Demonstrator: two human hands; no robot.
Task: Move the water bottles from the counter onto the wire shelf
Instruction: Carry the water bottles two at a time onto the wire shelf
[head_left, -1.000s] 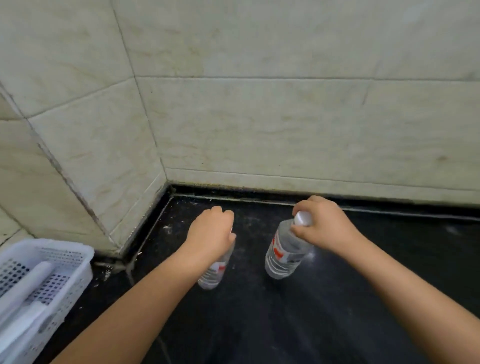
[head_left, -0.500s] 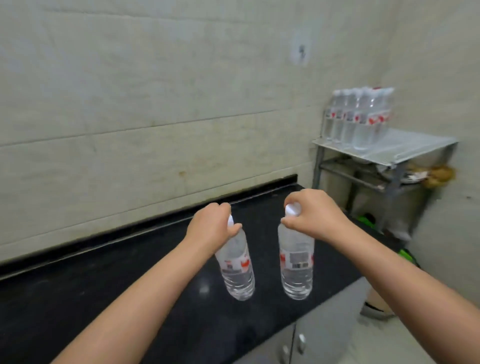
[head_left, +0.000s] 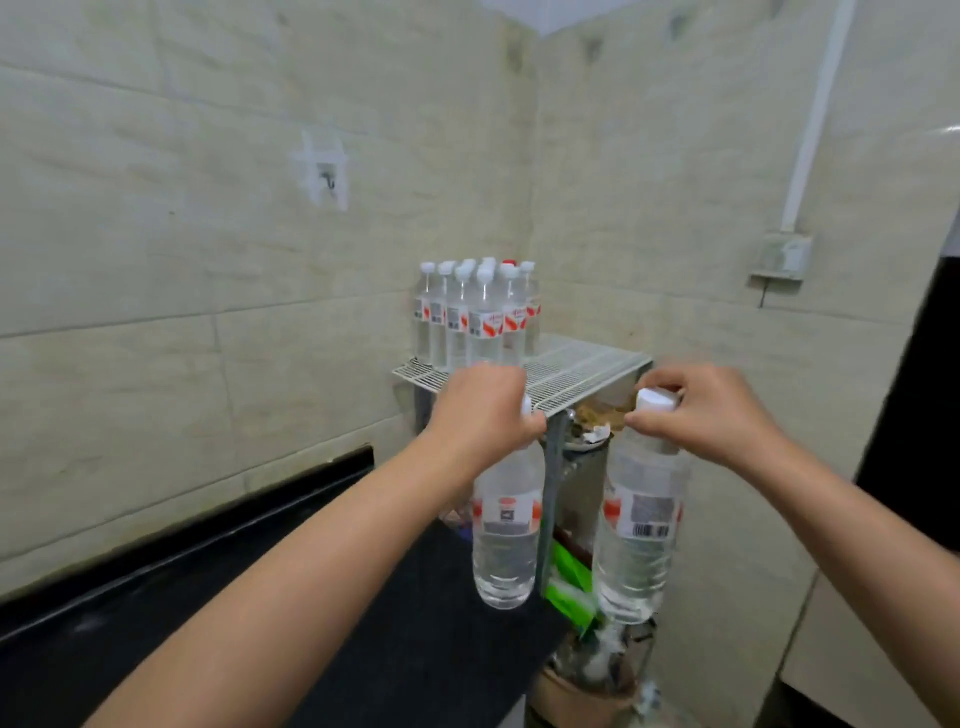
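Each hand pinches a bottle by its cap: left hand (head_left: 480, 413) with left bottle (head_left: 505, 525), right hand (head_left: 701, 415) with right bottle (head_left: 640, 530), both hanging below the wire shelf (head_left: 576, 371). Swinging bottoms could strike its edge or topple the standing bottles (head_left: 475, 317).

Both arms reach forward, left hand (head_left: 480, 415) and right hand (head_left: 706, 415) curled in a grip.

Both hanging bottles (head_left: 504, 540) (head_left: 638, 540) now off the counter (head_left: 363, 597), nearer the wire shelf (head_left: 571, 371), against its front edge.
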